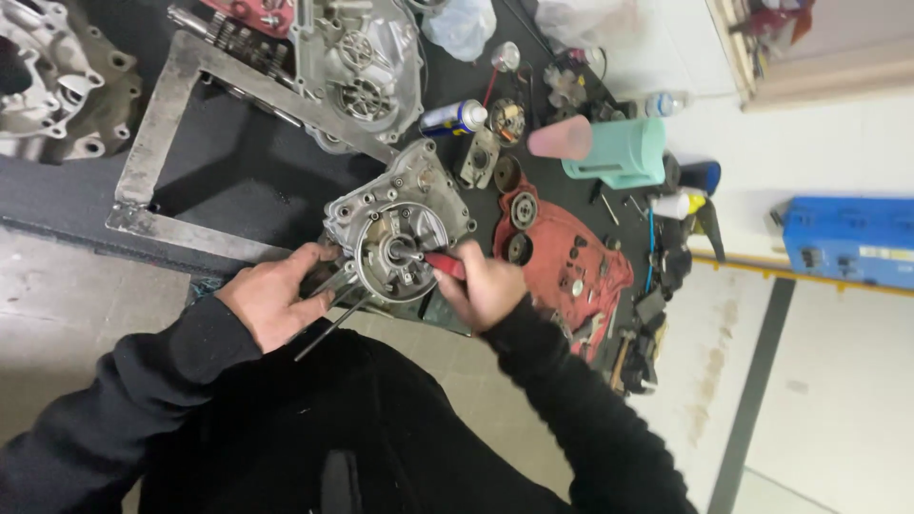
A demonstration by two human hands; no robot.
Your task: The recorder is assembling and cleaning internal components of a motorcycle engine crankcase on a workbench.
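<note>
Two hands: on one engine casing (400, 224)
Left hand (271, 295): grasping casing edge (thin rod beside)
Right hand (486, 284): clenched on red-handled tool (444, 265), tip at casing centre

An engine case half (398, 228) sits at the centre of the frame, on the edge of a mat (238, 162). The left hand (271, 295) lies against its lower left side; the right hand (486, 281) is at its lower right, holding a tool (440, 264) whose tip reaches the case's round middle. A metal frame (162, 124) lies to the upper left, with another engine casing (362, 62) above the centre and a third (52, 81) at the far upper left. A spray can (455, 117) lies just above the case. To the right a rag (562, 262) carries small parts, and a box (843, 238) stands at the far right.
</note>
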